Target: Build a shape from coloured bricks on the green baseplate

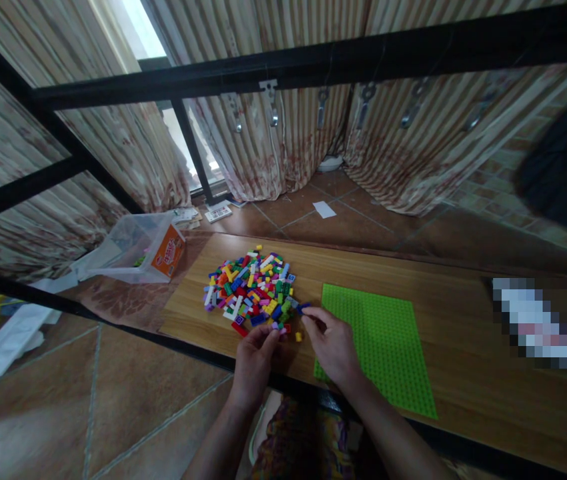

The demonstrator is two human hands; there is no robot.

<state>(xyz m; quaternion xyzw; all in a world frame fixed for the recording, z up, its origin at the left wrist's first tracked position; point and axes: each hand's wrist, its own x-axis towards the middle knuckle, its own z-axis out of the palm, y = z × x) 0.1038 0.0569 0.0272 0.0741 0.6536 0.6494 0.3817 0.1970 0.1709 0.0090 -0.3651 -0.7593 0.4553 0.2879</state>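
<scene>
- Well left of the left hand point(253, 357), a few green pieces point(141, 259) are held in a clear, orange-labelled plastic box point(133, 233).
- Just beyond that hand, multicoloured plastic bricks point(248, 283) are heaped.
- By its curled fingers, a small lilac plastic brick point(275, 326) is pinched.
- By the right hand point(331, 340), angled leftward, a dark blue plastic brick point(303, 307) is pinched.
- Right of it, a green studded baseplate point(376, 340) is laid.

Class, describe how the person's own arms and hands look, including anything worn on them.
The left hand and right hand, each a bare human grip, wear no gloves. The forearms taper toward the hands, with no sleeve, watch or bracelet visible within the frame.
</scene>
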